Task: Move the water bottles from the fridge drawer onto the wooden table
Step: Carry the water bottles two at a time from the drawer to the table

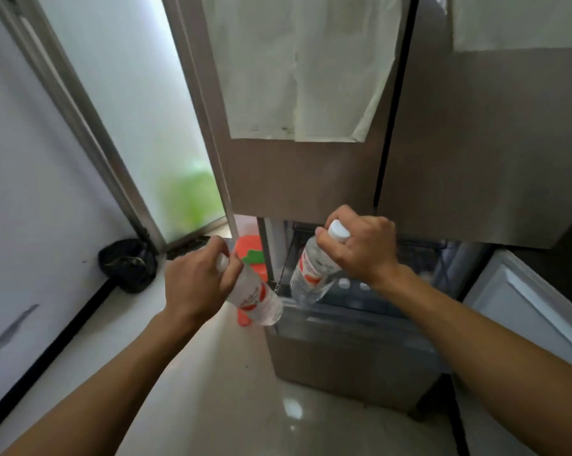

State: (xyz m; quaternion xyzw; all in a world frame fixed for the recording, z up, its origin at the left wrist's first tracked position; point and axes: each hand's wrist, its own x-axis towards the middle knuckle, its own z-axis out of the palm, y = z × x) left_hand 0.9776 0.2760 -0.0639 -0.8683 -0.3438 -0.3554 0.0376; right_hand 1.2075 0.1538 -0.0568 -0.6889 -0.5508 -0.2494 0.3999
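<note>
My left hand (197, 281) grips the neck of a clear water bottle (256, 299) with a red and white label, which hangs tilted over the floor left of the fridge drawer. My right hand (365, 246) holds a second water bottle (311, 273) by its white cap and neck, above the left end of the open fridge drawer (353, 327). White caps of more bottles (353, 284) show inside the drawer behind my right wrist. The wooden table is out of view.
The fridge's closed upper doors (311, 179) with paper sheets taped on them fill the top. An orange stool (250, 255) stands left of the fridge. A dark bag (128, 264) lies by a sliding glass door. A white appliance (524, 301) sits at the right.
</note>
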